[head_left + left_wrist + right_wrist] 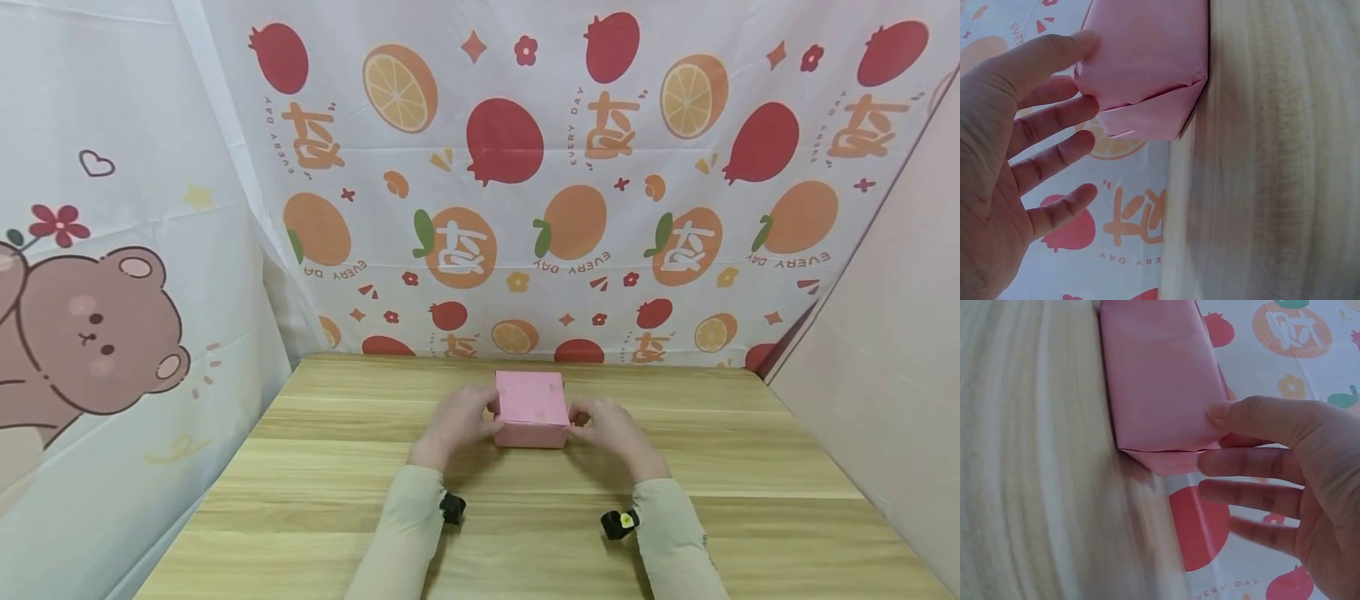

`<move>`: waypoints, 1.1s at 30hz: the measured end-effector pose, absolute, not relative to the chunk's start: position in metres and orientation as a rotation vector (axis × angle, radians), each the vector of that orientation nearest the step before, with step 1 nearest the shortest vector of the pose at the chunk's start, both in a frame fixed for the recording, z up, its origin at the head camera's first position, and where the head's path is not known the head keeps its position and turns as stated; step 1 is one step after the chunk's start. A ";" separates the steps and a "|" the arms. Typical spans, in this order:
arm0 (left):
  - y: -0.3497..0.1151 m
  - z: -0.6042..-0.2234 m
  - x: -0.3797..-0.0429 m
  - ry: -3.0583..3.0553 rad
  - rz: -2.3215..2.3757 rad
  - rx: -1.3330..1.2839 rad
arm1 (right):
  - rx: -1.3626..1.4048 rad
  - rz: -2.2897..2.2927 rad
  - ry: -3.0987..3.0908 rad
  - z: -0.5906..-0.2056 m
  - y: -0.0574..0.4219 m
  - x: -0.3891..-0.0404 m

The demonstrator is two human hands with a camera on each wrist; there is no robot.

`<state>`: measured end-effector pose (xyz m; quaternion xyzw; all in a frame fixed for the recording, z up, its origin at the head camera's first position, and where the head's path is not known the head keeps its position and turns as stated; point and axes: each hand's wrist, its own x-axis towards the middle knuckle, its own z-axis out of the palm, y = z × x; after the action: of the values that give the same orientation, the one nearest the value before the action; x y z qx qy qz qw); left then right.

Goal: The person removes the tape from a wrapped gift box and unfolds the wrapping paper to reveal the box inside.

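A box wrapped in pink paper (531, 398) sits on the table, with small bits of tape on its top. My left hand (463, 421) holds its left front corner, thumb on the front face and index finger round the side. The other left fingers (1060, 156) spread away from the paper. At the opposite corner my right hand (609, 429) pinches the box between thumb (1219, 412) and index finger. Its remaining fingers are spread beside the folded end flap (1172, 462). Folded paper also shows at the left end of the pink box (1150, 50).
The wooden table (337, 500) reaches back to a fruit-print curtain (510, 233), close behind the box. A bear-print curtain (97, 333) hangs on the left, and a pale panel (885, 333) stands on the right. Black wrist cameras (619, 524) sit at both cuffs.
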<state>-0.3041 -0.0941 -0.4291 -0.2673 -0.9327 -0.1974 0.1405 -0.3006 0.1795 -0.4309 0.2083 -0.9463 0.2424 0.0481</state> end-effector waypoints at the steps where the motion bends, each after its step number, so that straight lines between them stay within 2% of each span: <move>1: -0.094 -0.428 -0.304 -2.694 -0.581 -0.767 | 0.627 0.747 -2.896 -0.430 0.180 -0.301; 11: -0.097 -0.431 -0.306 -2.691 -0.645 -0.580 | 0.491 0.771 -2.896 -0.419 0.173 -0.304; 24: -0.093 -0.439 -0.305 -2.749 -0.570 -0.381 | 0.346 0.436 -2.706 -0.429 0.136 -0.333; 33: -0.093 -0.444 -0.306 -2.849 -0.622 -0.430 | 0.304 0.400 -2.672 -0.431 0.126 -0.335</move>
<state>-0.3056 -0.0932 -0.4436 -0.1451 -0.9620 -0.2099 0.0970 -0.3348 0.1264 -0.4310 0.1092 -0.9609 0.1439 0.2100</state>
